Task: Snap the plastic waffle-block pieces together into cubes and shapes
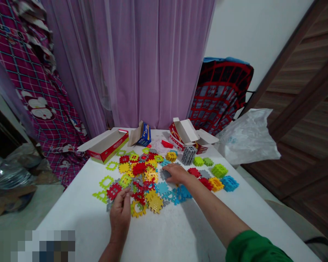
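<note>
Interlocking plastic tiles with toothed edges lie in a loose pile in red, yellow, lime, blue and grey. My right hand (177, 173) reaches over the pile's right side, its fingers bent down on a grey tile (165, 174). At the pile's near left edge is my left hand (120, 211), fingers curled towards the thumb; what it holds, if anything, I cannot make out. A red window tile (114, 191) lies just beyond it. To its right are a yellow frame tile (138, 210) and a solid yellow tile (154, 201).
Sorted stacks stand at the right: grey tiles (188, 155), lime tiles (219, 170), blue tiles (230, 183) and yellow tiles (216, 184). Opened boxes line the back: a red box (109, 145), a blue box (144, 134) and another red box (183, 133). A plastic bag (246, 138) hangs at the table's right edge.
</note>
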A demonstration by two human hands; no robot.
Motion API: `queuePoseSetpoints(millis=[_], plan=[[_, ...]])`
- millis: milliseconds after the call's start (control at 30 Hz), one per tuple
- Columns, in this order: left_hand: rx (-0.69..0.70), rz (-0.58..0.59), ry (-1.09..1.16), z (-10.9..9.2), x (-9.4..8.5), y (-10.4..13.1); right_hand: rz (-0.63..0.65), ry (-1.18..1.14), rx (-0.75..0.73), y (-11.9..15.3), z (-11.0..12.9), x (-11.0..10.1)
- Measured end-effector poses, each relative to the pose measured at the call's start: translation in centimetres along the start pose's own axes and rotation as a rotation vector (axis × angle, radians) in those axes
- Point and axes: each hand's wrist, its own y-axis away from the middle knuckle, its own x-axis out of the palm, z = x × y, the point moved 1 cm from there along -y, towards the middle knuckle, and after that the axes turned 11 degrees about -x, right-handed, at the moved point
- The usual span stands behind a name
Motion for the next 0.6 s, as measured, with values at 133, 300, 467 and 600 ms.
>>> queuePoseSetpoints(millis=[133,300,467,600], plan=[[0.003,-0.035,0.010,-0.2,0.1,0.1,0.005,0.002,-0.001,-0.2,0.1,0.0],[0.004,-0.023,0.027,-0.5,0.2,0.1,0.022,0.002,-0.007,-0.3,0.5,-0.2],[-0.002,-0.067,0.049,-1.0,0.3,0.4,0.043,0.003,-0.013,-0.5,0.6,-0.6],[-0.007,-0.070,0.025,-1.3,0.3,0.6,0.051,0.004,-0.004,-0.5,0.4,-0.6]])
